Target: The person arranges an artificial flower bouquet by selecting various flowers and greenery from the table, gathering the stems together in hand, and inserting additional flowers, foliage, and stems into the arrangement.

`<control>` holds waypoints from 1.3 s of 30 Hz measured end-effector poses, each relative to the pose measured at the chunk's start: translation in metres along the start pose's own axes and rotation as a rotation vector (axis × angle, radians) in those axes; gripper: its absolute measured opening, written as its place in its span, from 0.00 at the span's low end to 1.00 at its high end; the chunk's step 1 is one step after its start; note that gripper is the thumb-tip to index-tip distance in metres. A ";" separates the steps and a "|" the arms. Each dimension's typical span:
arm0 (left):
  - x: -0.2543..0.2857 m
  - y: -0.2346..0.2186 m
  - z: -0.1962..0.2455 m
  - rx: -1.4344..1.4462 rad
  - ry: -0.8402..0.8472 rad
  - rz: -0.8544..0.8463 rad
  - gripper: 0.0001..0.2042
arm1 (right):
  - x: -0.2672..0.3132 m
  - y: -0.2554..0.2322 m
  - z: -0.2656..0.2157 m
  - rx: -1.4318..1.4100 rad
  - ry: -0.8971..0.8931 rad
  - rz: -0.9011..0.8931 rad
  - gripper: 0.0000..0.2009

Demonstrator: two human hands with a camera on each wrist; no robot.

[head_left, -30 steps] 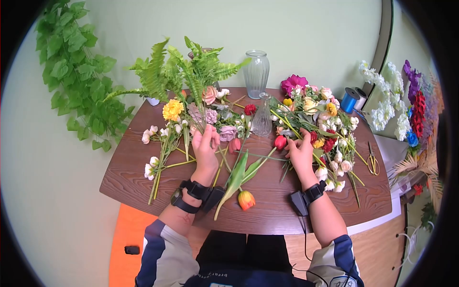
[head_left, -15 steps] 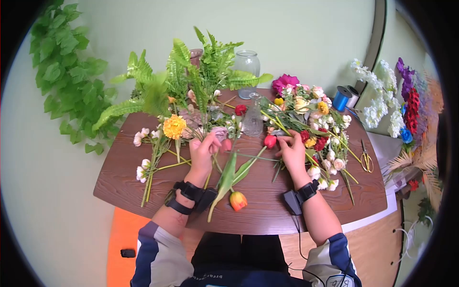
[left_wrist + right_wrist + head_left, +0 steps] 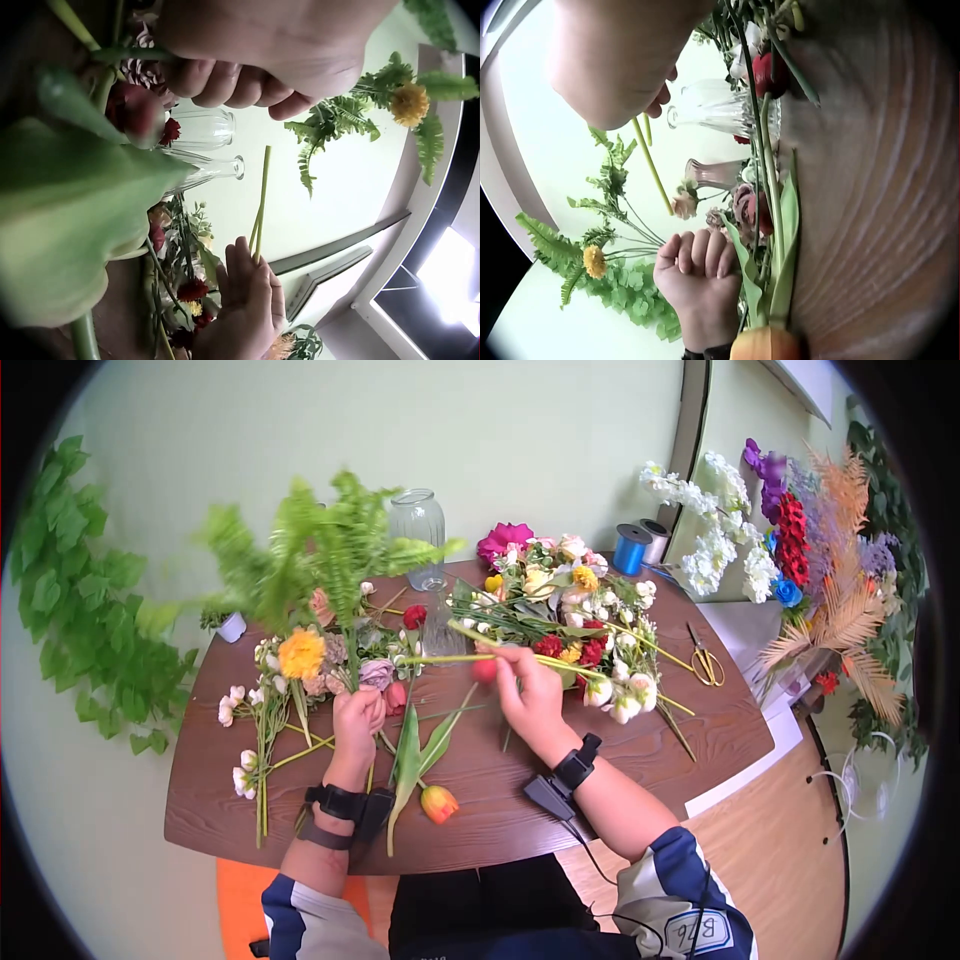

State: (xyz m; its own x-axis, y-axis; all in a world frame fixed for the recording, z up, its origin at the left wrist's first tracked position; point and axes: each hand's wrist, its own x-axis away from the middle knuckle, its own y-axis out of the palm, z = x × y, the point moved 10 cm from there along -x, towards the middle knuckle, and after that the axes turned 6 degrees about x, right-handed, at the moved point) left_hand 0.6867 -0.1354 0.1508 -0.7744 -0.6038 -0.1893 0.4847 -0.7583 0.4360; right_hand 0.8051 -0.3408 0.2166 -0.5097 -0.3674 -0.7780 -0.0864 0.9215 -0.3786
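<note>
My left hand (image 3: 358, 728) is curled into a fist round the thin stems of a fern bunch (image 3: 622, 176). The green fronds rise above the fist, with a yellow carnation-like flower (image 3: 594, 262) among them. My right hand (image 3: 530, 698) pinches pale green flower stems (image 3: 263, 202), whose cut ends point left toward the other hand. White roses (image 3: 625, 695) show just right of that hand. Below and between the hands, an orange tulip (image 3: 438, 803) with broad leaves lies on the table. A red tulip (image 3: 769, 75) is close by the right hand.
Behind the hands stand a tall glass vase (image 3: 418, 530) and a smaller clear vase (image 3: 440, 630). Mixed flowers (image 3: 540, 585) are heaped at the right of the brown table (image 3: 600, 790). Ribbon spools (image 3: 630, 550) and gold-handled scissors (image 3: 708, 667) lie along its right side.
The left hand has closed into a fist round the fern stems, and the fronds have swung. My right hand has lifted pale green stems from the flower heap. The head view has turned right.
</note>
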 end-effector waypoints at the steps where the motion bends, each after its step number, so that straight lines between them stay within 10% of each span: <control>1: -0.001 -0.001 0.002 0.015 0.019 -0.004 0.19 | 0.003 0.002 -0.009 0.000 -0.060 -0.003 0.09; 13: 0.000 -0.010 -0.007 -0.121 -0.057 0.102 0.18 | 0.036 0.037 -0.074 -0.217 -0.225 -0.329 0.10; 20: -0.001 -0.011 -0.004 -0.095 -0.007 0.101 0.19 | 0.025 0.025 -0.049 0.013 -0.203 -0.153 0.13; 30: 0.001 0.020 -0.004 -0.262 0.164 -0.050 0.15 | 0.017 0.019 -0.056 0.056 -0.177 -0.148 0.18; 39: 0.016 0.047 -0.020 -0.616 -0.007 -0.313 0.10 | 0.031 0.024 -0.057 -0.063 -0.179 -0.183 0.18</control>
State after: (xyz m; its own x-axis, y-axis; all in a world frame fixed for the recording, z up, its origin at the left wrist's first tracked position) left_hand 0.7057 -0.1855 0.1507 -0.9171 -0.3337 -0.2180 0.3790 -0.8994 -0.2177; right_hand 0.7379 -0.3225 0.2118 -0.3220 -0.5400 -0.7776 -0.2191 0.8416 -0.4937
